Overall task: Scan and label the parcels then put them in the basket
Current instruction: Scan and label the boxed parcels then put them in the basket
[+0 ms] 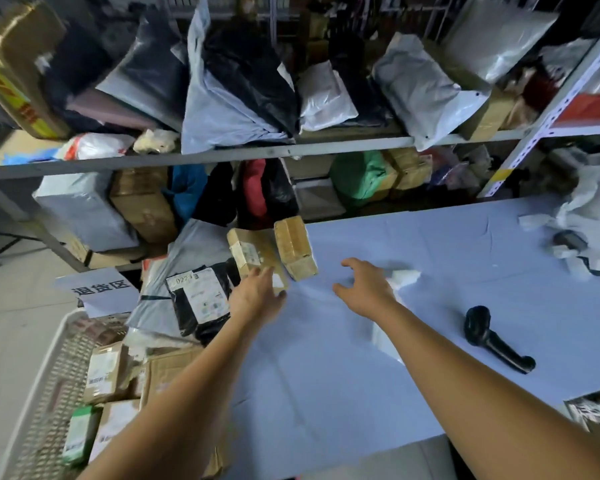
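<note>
Two small taped cardboard parcels stand at the far left edge of the blue table (pixel 430 271): a labelled one (pixel 252 252) and a plain one (pixel 296 247) to its right. My left hand (pixel 258 296) reaches out with its fingers on the labelled parcel's near end; whether it grips is unclear. My right hand (pixel 364 287) hovers open over the table, just right of the parcels, holding nothing. A black barcode scanner (pixel 492 339) lies on the table to the right. The white mesh basket (pixel 45 386) at lower left holds several boxes.
Grey and black mailer bags (pixel 194 296) are piled between basket and table. White label strips (pixel 404 277) lie beyond my right hand. Metal shelves (pixel 222 155) full of bags and boxes stand behind. More white paper is heaped at the table's far right (pixel 589 223).
</note>
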Available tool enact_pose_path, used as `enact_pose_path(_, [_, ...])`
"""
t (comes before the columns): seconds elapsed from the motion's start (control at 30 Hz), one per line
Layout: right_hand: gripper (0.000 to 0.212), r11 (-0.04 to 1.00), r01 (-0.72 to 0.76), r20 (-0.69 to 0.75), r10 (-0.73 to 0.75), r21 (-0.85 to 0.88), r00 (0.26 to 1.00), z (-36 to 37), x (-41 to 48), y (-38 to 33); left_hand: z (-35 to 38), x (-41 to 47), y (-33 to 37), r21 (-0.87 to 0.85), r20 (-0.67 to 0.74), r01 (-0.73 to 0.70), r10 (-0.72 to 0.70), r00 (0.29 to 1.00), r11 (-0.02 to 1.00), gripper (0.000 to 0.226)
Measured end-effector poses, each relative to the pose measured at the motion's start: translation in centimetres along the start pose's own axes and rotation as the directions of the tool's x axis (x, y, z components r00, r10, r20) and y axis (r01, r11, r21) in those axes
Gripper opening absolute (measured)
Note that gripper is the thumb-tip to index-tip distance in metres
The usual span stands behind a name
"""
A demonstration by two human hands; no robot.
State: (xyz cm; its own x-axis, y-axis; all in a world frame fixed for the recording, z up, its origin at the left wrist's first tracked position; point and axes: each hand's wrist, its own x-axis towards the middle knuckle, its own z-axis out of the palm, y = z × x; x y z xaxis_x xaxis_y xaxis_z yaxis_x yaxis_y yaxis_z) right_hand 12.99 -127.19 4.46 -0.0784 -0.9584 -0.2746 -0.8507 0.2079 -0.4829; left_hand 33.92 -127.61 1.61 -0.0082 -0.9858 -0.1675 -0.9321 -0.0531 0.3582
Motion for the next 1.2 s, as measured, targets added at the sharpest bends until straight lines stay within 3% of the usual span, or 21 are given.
enact_pose_path(0.13, [0.061, 0.992, -0.005, 0.062, -0.003, 0.125, 0.998, 1.7, 4.6, 0.7, 1.6, 2.9, 1.3, -0.183, -0.017, 0.144, -0.15, 0.989, 0.972, 0.044])
enact_pose_path(0.3, [0.066, 0.976, 0.031, 0.151, -0.065, 0.216, 0.986, 3.8, 11.2, 1.6, 3.7, 8.1, 3.6, -0.255, -0.06, 0.205, -0.228, 0.972, 0.945, 0.045])
enact_pose_path(0.5, [0.095, 0.943, -0.098, 0.378, -0.031, 0.318, 0.925, 5.4, 17.6, 3.2, 5.5, 13.2, 6.6, -0.292, 0.001, 0.399, -0.417, 0.909, 0.869, 0.066])
enact_pose_path(0.67, [0.064, 0.891, -0.148, 0.51, -0.103, 0.429, 0.854, 7.0, 20.1, 5.1, 7.0, 14.4, 7.7, -0.389, -0.003, 0.443, -0.482, 0.876, 0.808, 0.068])
enact_pose_path(0.77, [0.045, 0.82, -0.242, 0.524, -0.081, 0.518, 0.848, 6.5, 20.3, 5.8, 7.7, 14.0, 8.0, -0.415, -0.053, 0.441, -0.505, 0.862, 0.796, 0.06])
enact_pose_path(0.93, [0.019, 0.705, -0.31, 0.483, -0.053, 0.638, 0.874, 3.9, 18.9, 7.5, 8.2, 11.6, 9.5, -0.611, -0.031, 0.363, -0.48, 0.877, 0.703, 0.038])
enact_pose_path(1.03, [0.021, 0.721, -0.244, 0.431, -0.083, 0.649, 0.898, 1.6, 17.2, 9.2, 8.4, 9.4, 11.4, -0.748, 0.016, 0.308, -0.448, 0.894, 0.588, 0.04])
enact_pose_path(1.2, [0.027, 0.784, -0.119, 0.296, -0.085, 0.609, 0.951, -1.0, 12.4, 12.4, 9.7, 4.5, 14.1, -0.803, 0.023, 0.267, -0.421, 0.907, 0.533, 0.03])
